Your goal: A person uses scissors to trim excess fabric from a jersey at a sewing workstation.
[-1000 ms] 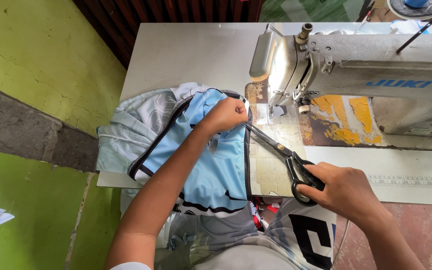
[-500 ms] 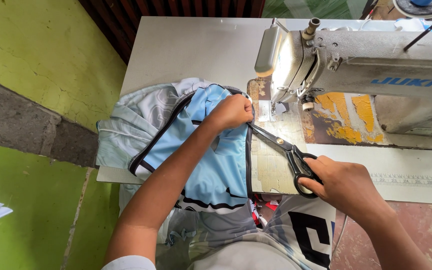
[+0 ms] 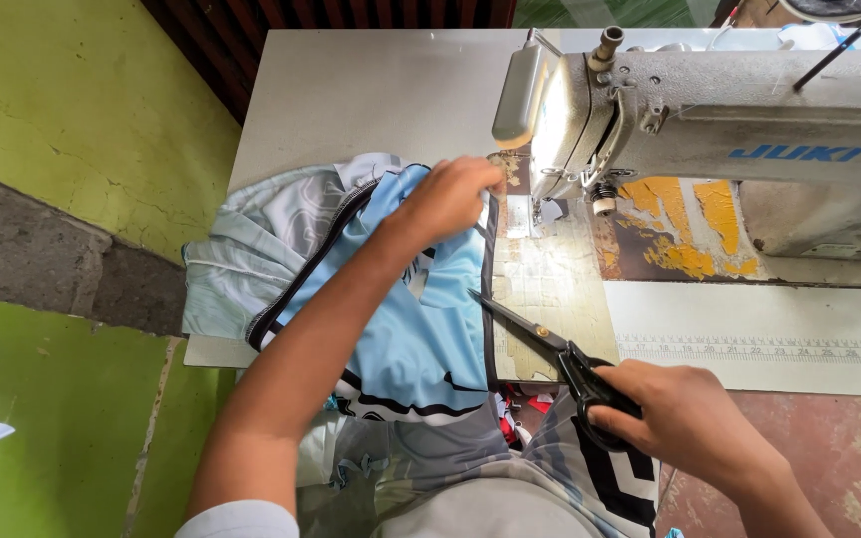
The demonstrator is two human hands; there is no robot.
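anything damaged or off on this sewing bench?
Yes: the sewing machine bed is badly worn, orange patches showing where the finish has flaked off beside the needle area. Scraps of cloth hang off the table's near edge. The hands, scissors and blue garment look normal.

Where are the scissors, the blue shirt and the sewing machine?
scissors [image 3: 550, 349], head view, on the pivot where the blades meet.
blue shirt [image 3: 421, 339], head view, on the light blue panel.
sewing machine [image 3: 749, 110], head view, on the grey upper arm.
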